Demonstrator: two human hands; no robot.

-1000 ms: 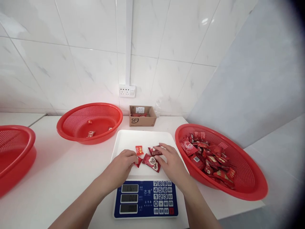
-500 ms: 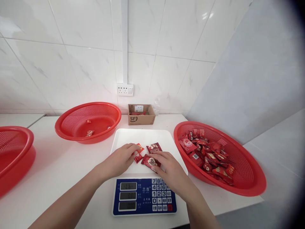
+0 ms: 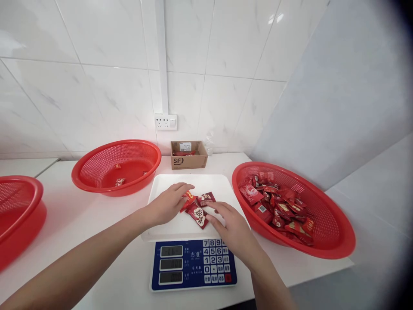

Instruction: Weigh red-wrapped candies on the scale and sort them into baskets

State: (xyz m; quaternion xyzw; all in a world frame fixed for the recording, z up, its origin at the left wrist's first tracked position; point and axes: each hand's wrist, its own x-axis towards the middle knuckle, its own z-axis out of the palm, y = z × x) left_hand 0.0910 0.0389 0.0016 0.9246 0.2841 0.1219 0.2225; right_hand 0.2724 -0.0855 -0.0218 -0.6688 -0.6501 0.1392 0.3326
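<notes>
Several small wrapped packets lie together on the white pan (image 3: 158, 185) of a digital scale with a blue keypad panel (image 3: 193, 267). At the left of the group is a bright red packet (image 3: 189, 199). A dark red packet with a cream emblem (image 3: 197, 215) lies in front, and another dark red packet (image 3: 205, 198) sits behind it. My left hand (image 3: 167, 204) is beside the bright red packet, fingers stretched and thumb close to its edge. My right hand (image 3: 230, 224) reaches in from the right with fingers apart, its tips at the dark red packets. Neither hand grips a packet.
A red mesh basket (image 3: 338, 232) heaped with red packets stands at right. Behind left, another red basket (image 3: 87, 181) has a few packets. A third basket (image 3: 26, 219) is cut off at the left edge. A cardboard box (image 3: 190, 162) stands near the tiled wall.
The packets on the pan have come closer together, and the front dark red packet has turned and shifted left. My left fingers have straightened. The view has shifted slightly.
</notes>
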